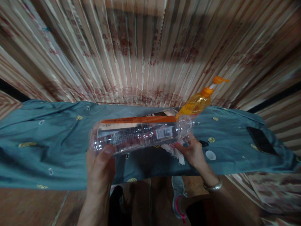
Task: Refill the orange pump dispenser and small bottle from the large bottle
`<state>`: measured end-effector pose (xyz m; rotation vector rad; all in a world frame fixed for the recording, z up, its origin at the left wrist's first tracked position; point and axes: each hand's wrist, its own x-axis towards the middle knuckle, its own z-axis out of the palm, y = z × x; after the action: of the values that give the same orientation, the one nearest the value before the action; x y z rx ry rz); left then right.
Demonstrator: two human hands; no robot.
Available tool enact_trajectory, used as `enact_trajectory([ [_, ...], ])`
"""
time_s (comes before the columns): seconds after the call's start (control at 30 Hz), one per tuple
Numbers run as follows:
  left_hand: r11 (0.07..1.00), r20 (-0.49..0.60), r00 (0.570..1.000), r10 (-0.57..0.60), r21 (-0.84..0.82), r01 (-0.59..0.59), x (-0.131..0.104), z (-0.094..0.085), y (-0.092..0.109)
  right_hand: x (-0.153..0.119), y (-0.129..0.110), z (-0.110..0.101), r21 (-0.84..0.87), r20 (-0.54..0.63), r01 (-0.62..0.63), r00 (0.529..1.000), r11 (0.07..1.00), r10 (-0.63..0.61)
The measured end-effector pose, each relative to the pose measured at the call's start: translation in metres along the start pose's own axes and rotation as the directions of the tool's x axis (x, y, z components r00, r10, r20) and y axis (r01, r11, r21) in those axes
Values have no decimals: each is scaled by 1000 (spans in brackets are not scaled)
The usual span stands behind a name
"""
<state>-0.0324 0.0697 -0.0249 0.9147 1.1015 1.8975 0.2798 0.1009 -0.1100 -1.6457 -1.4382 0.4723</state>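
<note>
A large clear plastic bottle (138,133) is held sideways above the cloth-covered table, its open neck pointing right. It bears an orange and dark printed label with a barcode. My left hand (101,166) is closed around its base end, thumb on the near side. My right hand (194,150) is at the neck end, fingers bent, with a crumpled white cloth (175,153) hanging from them; the fingertips are partly hidden behind the neck. Just beyond the neck stands a pump bottle (196,103) of yellow liquid with an orange pump, looking tilted in this view.
A teal patterned cloth (58,135) covers the long narrow table. On its right side lie a white round cap (210,155), a small dark object (203,143) and a black phone (262,140). Pleated curtains (141,62) hang behind. My shoes show on the tiled floor below.
</note>
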Motion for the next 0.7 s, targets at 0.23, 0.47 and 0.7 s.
enact_trajectory([
  [0.23, 999, -47, 998, -33, -28, 32, -1, 4, 2, 0, 1, -1, 19, 24, -32, 999, 999, 32],
  [0.47, 998, -74, 996, -52, -38, 49, 0, 8, 6, 1, 0, -1, 16, 12, -42, 999, 999, 42],
  [0.7, 997, -91, 994, -59, -44, 56, 1, 8, 6, 0, 0, 0, 19, 9, -27, 1000, 999, 27],
])
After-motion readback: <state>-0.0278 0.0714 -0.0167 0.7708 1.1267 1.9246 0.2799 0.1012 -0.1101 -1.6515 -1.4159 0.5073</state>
